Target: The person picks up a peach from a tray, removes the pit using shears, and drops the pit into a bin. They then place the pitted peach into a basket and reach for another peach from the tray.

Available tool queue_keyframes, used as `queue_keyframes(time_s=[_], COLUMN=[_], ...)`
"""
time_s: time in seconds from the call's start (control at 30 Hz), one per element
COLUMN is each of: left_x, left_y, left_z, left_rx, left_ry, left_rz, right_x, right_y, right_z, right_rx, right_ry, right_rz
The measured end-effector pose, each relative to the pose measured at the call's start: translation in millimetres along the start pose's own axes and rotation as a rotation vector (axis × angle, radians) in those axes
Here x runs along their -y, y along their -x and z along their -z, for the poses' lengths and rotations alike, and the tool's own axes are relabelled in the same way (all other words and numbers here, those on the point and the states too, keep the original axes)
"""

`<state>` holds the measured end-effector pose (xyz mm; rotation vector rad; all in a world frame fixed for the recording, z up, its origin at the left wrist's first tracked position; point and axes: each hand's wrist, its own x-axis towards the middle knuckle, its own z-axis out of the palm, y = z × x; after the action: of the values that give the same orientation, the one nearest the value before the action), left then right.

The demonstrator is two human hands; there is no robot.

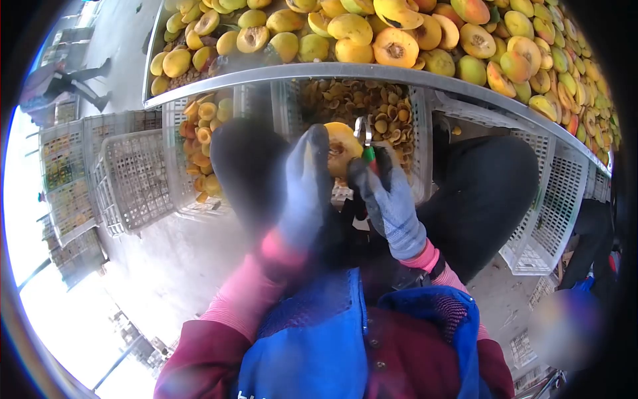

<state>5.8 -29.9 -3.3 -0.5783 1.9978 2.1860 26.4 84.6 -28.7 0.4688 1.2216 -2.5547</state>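
metal table rim [286, 72] curves across beyond both hands; visible gap between it and peach half [341, 154]. knees [244, 149] bound working space left and right; crate [421, 143] of cut pieces [392, 110] sits under rim, beyond hands. left hand [306, 183] upright, fingers closed on peach half, cut face showing. right hand [392, 199] angled inward, gripping pitting tool [369, 154], metal loop beside fruit; contact unclear.

My left glove [306, 178] and right glove [392, 207]: pale blue, black. Fruit half [343, 149]: yellow-orange. Tool handle [369, 154]: green, red. My near vest [306, 346]: blue.
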Motion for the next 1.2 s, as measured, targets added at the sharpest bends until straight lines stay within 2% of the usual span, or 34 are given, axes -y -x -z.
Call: queue_keyframes(time_s=[0.07, 0.1, 0.13, 0.3, 0.33, 0.4, 0.47, 0.5, 0.57, 0.6, 0.67, 0.8, 0.87, 0.93, 0.97, 1.0, 1.03, 1.1, 1.13, 1.17, 1.2], left_x=[3, 2, 4, 11, 17, 28, 31, 31, 33, 36, 33, 26, 28, 23, 26, 29, 20, 14, 20, 32, 24], left_y=[2, 5, 8, 18, 19, 19, 23, 27, 32, 33, 33, 30, 31, 29, 27, 23, 25, 29, 24, 20, 19], left_z=[-2, -2, -2, -10, -8, -5, -2, 1, 3, 4, 3, 2, 2, 4, 6, 4, 1, -8, -3, 2, 6], left_rx=[-0.116, -0.089, -0.097, -0.142, -0.152, -0.17, -0.165, -0.15, -0.137, -0.138, -0.101, -0.025, -0.008, 0.017, 0.028, 0.027, -0.018, -0.097, -0.057, -0.027, 0.016], left_ry=[-0.052, 0.048, 0.022, 0.022, 0.022, -0.055, -0.054, -0.014, -0.13, -0.288, -0.367, -0.241, -0.269, -0.299, -0.31, -0.338, -0.55, -0.258, -0.289, -0.32, -0.52], left_rz=[-0.051, -0.033, -0.05, -0.073, -0.065, -0.195, -0.192, -0.125, -0.168, -0.28, -0.354, -0.327, -0.33, -0.291, -0.328, -0.375, -0.499, -0.282, -0.279, -0.241, -0.238], right_x=[-1, 1, 3, 12, 10, 2, -1, 2, 1, -3, -4, -2, -4, -11, -27, -36, -45, -47, -44, -54, -70], right_y=[7, 12, 17, 30, 32, 31, 33, 34, 35, 35, 34, 37, 38, 36, 37, 37, 39, 37, 37, 33, 30], right_z=[7, 7, 6, -4, -4, 0, 1, -2, -2, 0, 4, 12, 18, 28, 40, 48, 56, 60, 65, 86, 113], right_rx=[0.069, 0.081, 0.057, 0.096, 0.094, 0.086, 0.067, 0.053, 0.041, 0.044, 0.088, 0.19, 0.208, 0.231, 0.225, 0.215, 0.192, 0.172, 0.177, 0.261, 0.334], right_ry=[0.493, 0.787, 1.036, 1.073, 1.084, 1.129, 1.112, 1.061, 1.018, 1.024, 1.014, 0.951, 1.083, 1.37, 1.337, 1.269, 1.203, 1.144, 1.165, 1.241, 1.329], right_rz=[0.28, 0.44, 0.61, 0.432, 0.46, 0.569, 0.639, 0.63, 0.618, 0.618, 0.581, 0.485, 0.553, 0.717, 0.39, 0.242, 0.1, 0.294, 0.473, 0.482, 0.484])
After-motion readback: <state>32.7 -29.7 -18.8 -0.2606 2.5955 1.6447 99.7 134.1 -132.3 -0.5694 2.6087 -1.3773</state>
